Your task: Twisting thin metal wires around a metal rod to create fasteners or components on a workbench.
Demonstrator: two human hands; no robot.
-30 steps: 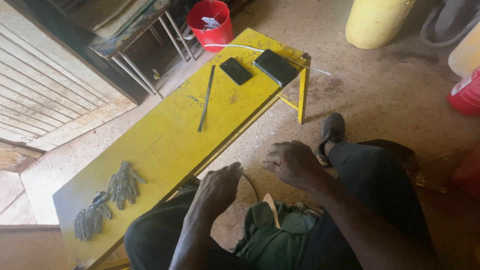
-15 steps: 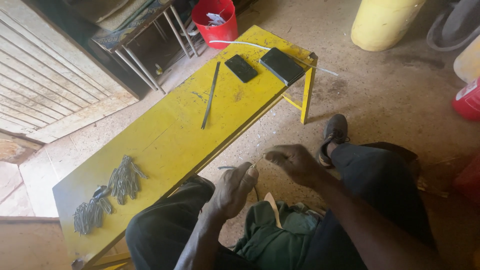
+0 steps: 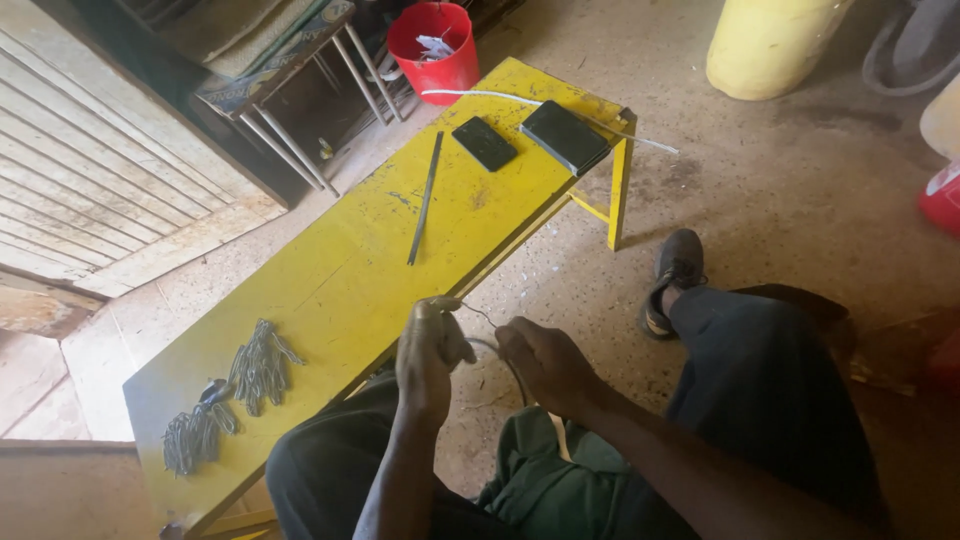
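My left hand [image 3: 432, 345] is closed around a thin grey wire [image 3: 480, 318] just off the near edge of the yellow bench [image 3: 360, 270]. My right hand [image 3: 540, 362] sits beside it, fingers curled on the same wire where it loops down between the hands. On the bench lie a dark flat metal strip [image 3: 425, 198], two bundles of bent wire pieces [image 3: 258, 365] [image 3: 195, 432] at the near left end, and two dark phones [image 3: 484, 143] [image 3: 565, 135] at the far end. A green cloth [image 3: 545, 480] rests on my lap.
A red bucket [image 3: 436, 45] stands beyond the bench, next to a metal-legged stool [image 3: 290, 90]. A long white cable [image 3: 500, 97] crosses the bench's far end. A yellow drum [image 3: 770, 45] stands at the top right, a red container [image 3: 940, 195] at the right edge. My shoe [image 3: 675, 275] rests on the concrete floor.
Both hands have come together near the bench edge and closed on the thin wire; a second ago they were apart and spread over my lap.
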